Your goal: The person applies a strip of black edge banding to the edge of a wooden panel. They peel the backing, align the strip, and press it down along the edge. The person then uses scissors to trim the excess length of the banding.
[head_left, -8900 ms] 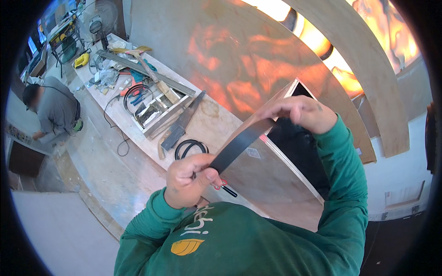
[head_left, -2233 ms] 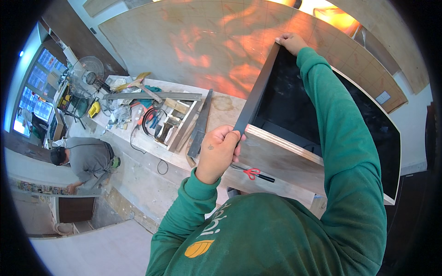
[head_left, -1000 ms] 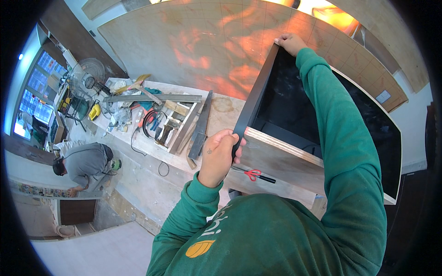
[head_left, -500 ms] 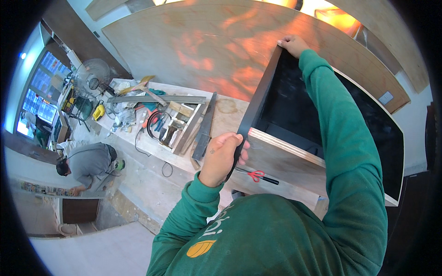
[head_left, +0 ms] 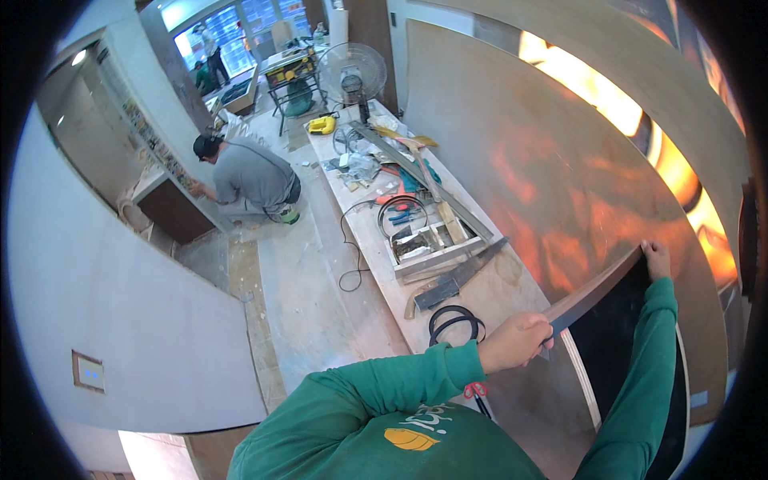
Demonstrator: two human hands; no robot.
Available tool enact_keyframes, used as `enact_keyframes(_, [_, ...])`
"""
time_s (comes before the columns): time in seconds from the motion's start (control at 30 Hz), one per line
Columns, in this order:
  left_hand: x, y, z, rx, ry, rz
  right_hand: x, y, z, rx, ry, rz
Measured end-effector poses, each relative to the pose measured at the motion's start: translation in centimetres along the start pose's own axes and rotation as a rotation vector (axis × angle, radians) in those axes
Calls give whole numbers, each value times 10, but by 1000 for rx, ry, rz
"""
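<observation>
A dark edging strip (head_left: 596,290) stretches along the top edge of a black-lined plywood box (head_left: 582,376). My left hand (head_left: 516,340) is closed round the strip at the box's near corner. At the strip's far end my right hand (head_left: 656,261) is closed, its fingers pinching it against the edge. Beside my left wrist lies a loop of black band (head_left: 432,325); whether it joins the strip is hidden by the hand. Scissors with red handles (head_left: 475,390) show partly below my left sleeve.
A long workbench (head_left: 508,276) carries a wooden tool tray (head_left: 440,260), a long-bladed tool (head_left: 456,282), metal lengths, cables and a yellow tool (head_left: 322,126). A fan (head_left: 352,76) stands beyond it. Another person (head_left: 256,172) crouches on the floor at left.
The view has swung left, so the box and both hands sit lower and farther right. My left hand has turned and keeps its hold on the strip. The black loop now shows on the bench.
</observation>
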State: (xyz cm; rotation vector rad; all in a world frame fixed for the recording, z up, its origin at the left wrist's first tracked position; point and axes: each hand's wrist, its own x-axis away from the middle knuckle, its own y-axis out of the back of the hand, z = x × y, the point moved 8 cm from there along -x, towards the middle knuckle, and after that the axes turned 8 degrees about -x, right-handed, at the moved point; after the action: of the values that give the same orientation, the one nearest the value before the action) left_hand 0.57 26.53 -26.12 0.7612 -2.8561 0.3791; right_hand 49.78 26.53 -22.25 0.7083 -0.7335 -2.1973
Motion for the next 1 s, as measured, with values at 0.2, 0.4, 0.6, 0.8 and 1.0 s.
enact_keyframes(0.2, [0, 3, -7, -45, -23, -10, 0, 2, -4, -19, -64, -24])
enact_keyframes(0.4, [1, 7, -12, -113, -83, -63, -6, -4, 0, 5, -49, 19])
enact_keyframes(0.6, [0, 1, -16, -199, -132, -71, 6, 28, -23, -209, -19, -107])
enact_keyframes(0.8, [-4, -8, -24, -905, -871, -144, 102, 61, 141, -93, 232, -182])
enact_keyframes(1.0, [13, 8, -27, -62, -21, -100, 331, 61, 345, -163, 317, 267])
